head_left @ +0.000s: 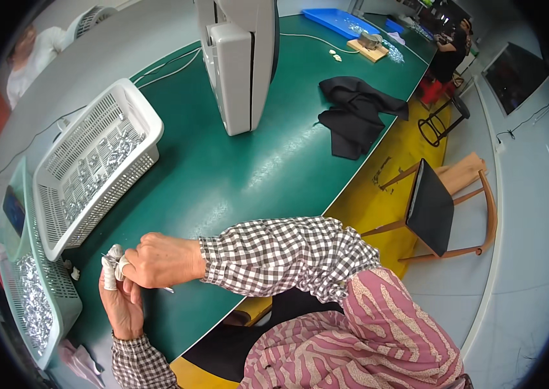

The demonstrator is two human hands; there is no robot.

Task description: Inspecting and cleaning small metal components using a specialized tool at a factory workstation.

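Note:
My left hand (122, 310) and my right hand (161, 260) meet over the near left of the green table (222, 194). White covers wrap some of the fingertips. Both hands are closed in a pinch around something small that the fingers hide. A thin pale tip (169, 290) shows just below my right hand; what it belongs to is hidden. Beyond the hands, the white slotted basket (145, 117) holds scattered small shiny metal parts (103, 168). At the left stands a pale green basket (70, 311) with a dense heap of similar parts (35, 308).
A grey machine (235, 71) stands at the table's back. Black cloth (355, 113) lies to the right, near a wooden block (368, 50) and a blue tray (339, 23). A chair (433, 207) and stool (443, 123) stand beside the table. Other people are at the far right and upper left.

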